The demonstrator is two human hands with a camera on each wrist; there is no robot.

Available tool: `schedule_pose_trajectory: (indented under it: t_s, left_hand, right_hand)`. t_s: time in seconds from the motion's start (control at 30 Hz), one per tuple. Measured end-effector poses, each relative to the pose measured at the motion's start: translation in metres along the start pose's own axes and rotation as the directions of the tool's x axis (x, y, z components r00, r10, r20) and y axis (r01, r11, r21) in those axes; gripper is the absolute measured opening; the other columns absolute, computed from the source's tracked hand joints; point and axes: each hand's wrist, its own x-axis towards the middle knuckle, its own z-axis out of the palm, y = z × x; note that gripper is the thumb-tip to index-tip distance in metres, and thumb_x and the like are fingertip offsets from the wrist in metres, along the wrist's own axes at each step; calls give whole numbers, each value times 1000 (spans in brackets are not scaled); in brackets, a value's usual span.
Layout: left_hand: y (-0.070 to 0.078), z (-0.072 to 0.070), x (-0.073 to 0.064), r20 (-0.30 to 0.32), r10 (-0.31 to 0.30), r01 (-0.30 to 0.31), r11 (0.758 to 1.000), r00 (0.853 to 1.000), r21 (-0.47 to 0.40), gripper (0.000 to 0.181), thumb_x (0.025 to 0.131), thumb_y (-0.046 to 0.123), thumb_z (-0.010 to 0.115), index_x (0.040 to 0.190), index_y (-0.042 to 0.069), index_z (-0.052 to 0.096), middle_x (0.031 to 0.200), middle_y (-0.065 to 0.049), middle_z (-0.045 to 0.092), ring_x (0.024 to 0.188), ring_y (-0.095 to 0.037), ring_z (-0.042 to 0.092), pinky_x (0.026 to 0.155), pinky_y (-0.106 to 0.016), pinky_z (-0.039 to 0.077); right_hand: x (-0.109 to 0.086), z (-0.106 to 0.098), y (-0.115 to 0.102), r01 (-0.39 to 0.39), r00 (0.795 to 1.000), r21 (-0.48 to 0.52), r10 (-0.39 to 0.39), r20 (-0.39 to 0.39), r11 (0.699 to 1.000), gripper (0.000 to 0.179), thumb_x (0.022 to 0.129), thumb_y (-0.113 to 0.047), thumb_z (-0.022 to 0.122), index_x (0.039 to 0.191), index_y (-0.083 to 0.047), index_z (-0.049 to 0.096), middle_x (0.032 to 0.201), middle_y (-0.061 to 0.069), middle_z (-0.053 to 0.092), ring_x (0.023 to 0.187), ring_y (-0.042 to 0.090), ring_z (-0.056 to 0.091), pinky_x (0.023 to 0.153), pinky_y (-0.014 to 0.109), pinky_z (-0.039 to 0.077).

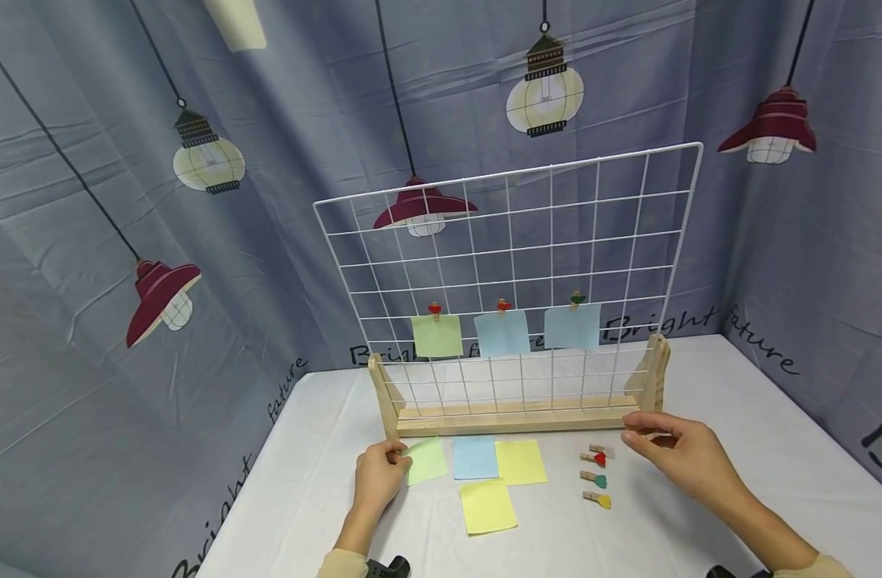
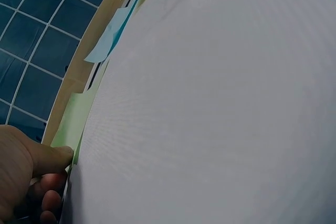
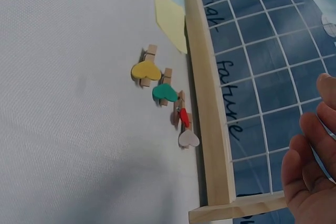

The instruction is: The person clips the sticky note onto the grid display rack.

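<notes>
My left hand (image 1: 380,479) pinches the left edge of a pale green sticky note (image 1: 428,461) between thumb and fingers; the left wrist view shows the thumb (image 2: 55,158) on that note. To its right lie a blue sticky note (image 1: 475,457) and a yellow one (image 1: 522,462), with a second yellow note (image 1: 488,506) in front. My right hand (image 1: 689,454) hovers beside a column of small wooden clothespins, its fingers loosely bent around nothing. These carry hearts: yellow (image 3: 146,70), green (image 3: 165,93), red (image 3: 184,117) and whitish (image 3: 189,138).
Behind the notes stands a white wire grid (image 1: 527,241) on a wooden base (image 1: 520,417). One green note (image 1: 436,337) and two blue notes (image 1: 501,334) hang on it from heart clothespins. A printed curtain (image 1: 282,265) surrounds the white table (image 1: 296,482).
</notes>
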Motion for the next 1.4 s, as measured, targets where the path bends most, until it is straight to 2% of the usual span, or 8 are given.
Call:
schedule_pose_trajectory:
  t_s: [0.2, 0.4, 0.57, 0.73, 0.97, 1.27, 1.4]
  left_hand:
    - [-1, 2, 2, -40, -6, 6, 1000, 999, -16, 8, 78, 7, 82, 80, 13, 77, 65, 8, 62, 62, -8, 54, 63, -28, 44]
    - [-2, 1, 3, -28, -39, 39, 999, 999, -13, 9, 81, 8, 80, 76, 15, 77, 64, 9, 62, 62, -8, 53, 64, -28, 42]
    - [-1, -2, 3, -27, -34, 34, 999, 999, -22, 11, 82, 8, 80, 76, 16, 76, 64, 9, 62, 64, -9, 54, 66, -28, 42]
    - [-1, -6, 1, -27, -27, 26, 999, 999, -43, 10, 84, 8, 80, 78, 15, 76, 67, 7, 66, 67, -9, 58, 68, -29, 45]
    - [0, -12, 2, -34, -27, 24, 996, 999, -82, 4, 89, 12, 79, 86, 9, 79, 70, 5, 72, 66, -8, 60, 64, -26, 47]
    - [4, -22, 0, -83, -45, 37, 994, 996, -98, 4, 87, 11, 81, 89, 14, 82, 78, 3, 77, 74, -9, 69, 68, -25, 51]
    - [8, -26, 0, -58, -72, 63, 987, 996, -146, 4, 89, 12, 80, 91, 13, 82, 81, 1, 78, 75, -10, 70, 66, -23, 53]
  right_hand:
    - [1, -1, 0, 7, 1000, 1, -7, -8, 1000, 36, 94, -33, 77, 118, -6, 75, 107, 11, 77, 83, -1, 63, 69, 20, 54]
    - [3, -2, -1, 6, 1000, 23, -6, -1, 1000, 36, 94, -32, 77, 119, -6, 75, 109, 13, 77, 82, 0, 63, 67, 22, 55]
    - [4, -2, -2, 26, 999, 25, -26, -22, 999, 34, 93, -30, 78, 117, -6, 76, 107, 11, 78, 80, -2, 63, 65, 22, 54]
    - [5, -2, -1, 30, 999, 22, -30, -32, 999, 34, 93, -29, 78, 116, -5, 76, 105, 11, 78, 78, -2, 63, 64, 22, 54]
    - [9, 0, 2, 10, 1000, -7, -10, -14, 1000, 36, 94, -31, 77, 118, -4, 75, 108, 13, 78, 80, 3, 64, 64, 22, 54]
    - [13, 7, 12, -9, 1000, -36, 10, 15, 999, 41, 95, -36, 75, 119, -3, 74, 110, 12, 78, 85, 2, 62, 70, 20, 53]
    - [15, 13, 22, -14, 1000, -66, 15, 24, 998, 39, 95, -35, 75, 118, -4, 75, 107, 10, 78, 86, 3, 65, 74, 20, 54]
